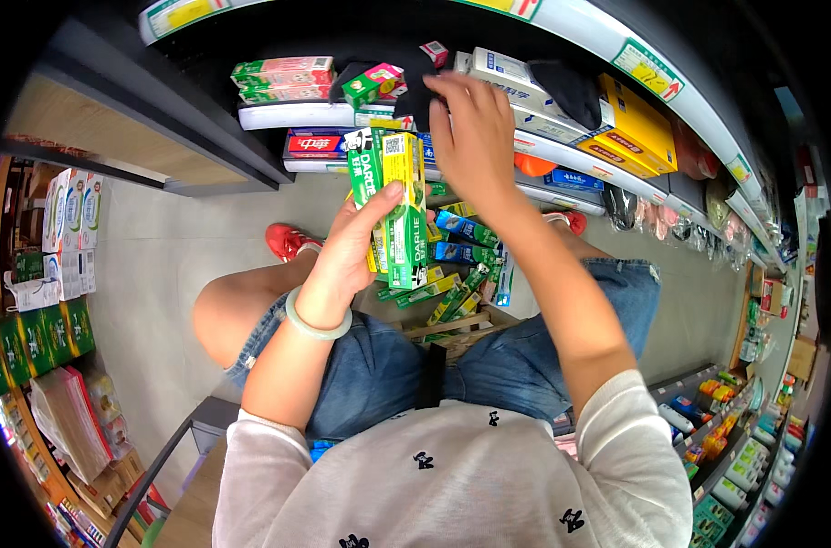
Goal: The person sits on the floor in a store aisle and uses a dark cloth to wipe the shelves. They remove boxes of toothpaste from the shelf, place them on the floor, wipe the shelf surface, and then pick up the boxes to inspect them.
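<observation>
My left hand (350,240), with a pale bangle at the wrist, grips several green and yellow Darlie toothpaste boxes (408,236) held upright together. My right hand (476,130) is raised at the shelf, its thumb and fingers apart, with nothing visible between them. Beside its fingertips is a dark cloth-like thing (412,99); whether they touch I cannot tell. Left of that, a green and pink carton (373,83) lies tilted on the shelf. Below my hands, loose green, yellow and blue toothpaste boxes (456,291) lie jumbled between my legs, partly hidden by my arms.
White-edged shelves (299,115) run across in front, with pink and green cartons (285,77), white cartons (508,75) and yellow boxes (635,127). A wood-faced cabinet (107,109) stands left. Packets (662,219) hang low at right. Stocked racks (724,438) stand at lower right.
</observation>
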{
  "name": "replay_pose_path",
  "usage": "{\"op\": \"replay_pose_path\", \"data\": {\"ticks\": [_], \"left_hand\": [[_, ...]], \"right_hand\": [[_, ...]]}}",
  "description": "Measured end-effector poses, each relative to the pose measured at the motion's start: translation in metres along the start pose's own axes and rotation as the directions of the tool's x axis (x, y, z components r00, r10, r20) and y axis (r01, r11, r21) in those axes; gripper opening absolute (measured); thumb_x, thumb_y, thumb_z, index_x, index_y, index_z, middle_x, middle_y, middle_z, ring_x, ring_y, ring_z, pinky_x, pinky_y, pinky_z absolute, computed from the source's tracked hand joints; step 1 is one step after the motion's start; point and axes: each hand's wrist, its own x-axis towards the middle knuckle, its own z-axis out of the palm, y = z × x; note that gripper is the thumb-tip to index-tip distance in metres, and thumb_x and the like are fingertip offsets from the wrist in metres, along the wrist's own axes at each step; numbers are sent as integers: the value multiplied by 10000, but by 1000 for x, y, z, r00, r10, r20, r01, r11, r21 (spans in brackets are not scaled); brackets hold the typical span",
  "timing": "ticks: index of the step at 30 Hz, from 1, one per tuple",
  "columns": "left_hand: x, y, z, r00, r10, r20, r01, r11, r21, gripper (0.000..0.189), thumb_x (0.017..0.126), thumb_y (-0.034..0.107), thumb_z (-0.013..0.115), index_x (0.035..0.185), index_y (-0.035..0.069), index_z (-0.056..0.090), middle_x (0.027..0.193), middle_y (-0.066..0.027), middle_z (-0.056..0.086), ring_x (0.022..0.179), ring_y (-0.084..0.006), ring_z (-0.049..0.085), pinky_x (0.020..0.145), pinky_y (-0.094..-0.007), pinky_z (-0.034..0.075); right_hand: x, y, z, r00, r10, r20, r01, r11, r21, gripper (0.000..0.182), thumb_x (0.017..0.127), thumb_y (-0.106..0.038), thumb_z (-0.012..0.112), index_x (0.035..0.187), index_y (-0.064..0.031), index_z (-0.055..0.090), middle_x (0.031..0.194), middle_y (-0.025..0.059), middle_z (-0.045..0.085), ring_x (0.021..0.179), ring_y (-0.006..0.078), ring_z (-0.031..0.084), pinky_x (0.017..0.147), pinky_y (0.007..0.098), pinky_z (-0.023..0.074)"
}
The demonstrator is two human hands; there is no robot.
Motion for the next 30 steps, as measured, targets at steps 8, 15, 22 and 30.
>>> {"op": "replay_pose_path", "data": {"ticks": [8,15,22,30], "left_hand": [[-2,6,-9,987,114,112,-116,993,11,511,904,81,601,1371,33,400,1290,-162,561,1104,-255,600,916,-381,524],[-1,5,-9,992,90,84,-92,996,15,431,921,152,626,1308,38,475,1234,-140,601,1062,-223,618,877,-354,541],[3,-2,-17,997,-70,-26,60,956,-286,295,917,161,648,1189,71,580,1029,-60,675,860,-167,678,731,-329,580],[-8,-18,8,995,-89,-41,80,980,-183,315,956,179,589,1248,72,540,1128,-51,635,970,-153,644,825,-313,540]], "right_hand": [[58,23,39,943,-110,315,249,860,-446,296,782,-313,708,1001,-116,687,984,42,687,981,243,604,898,411,389],[69,22,47,912,392,-120,-247,760,601,322,878,-300,674,1007,-10,620,897,70,643,788,159,580,785,320,452],[10,-50,-37,740,669,-69,-154,269,951,269,984,-250,454,1108,-19,513,1024,107,559,1032,195,521,886,341,428],[-99,-79,-63,845,183,503,-520,503,691,613,1016,-256,385,1500,31,143,1575,212,117,1467,331,99,1173,406,82]]}}
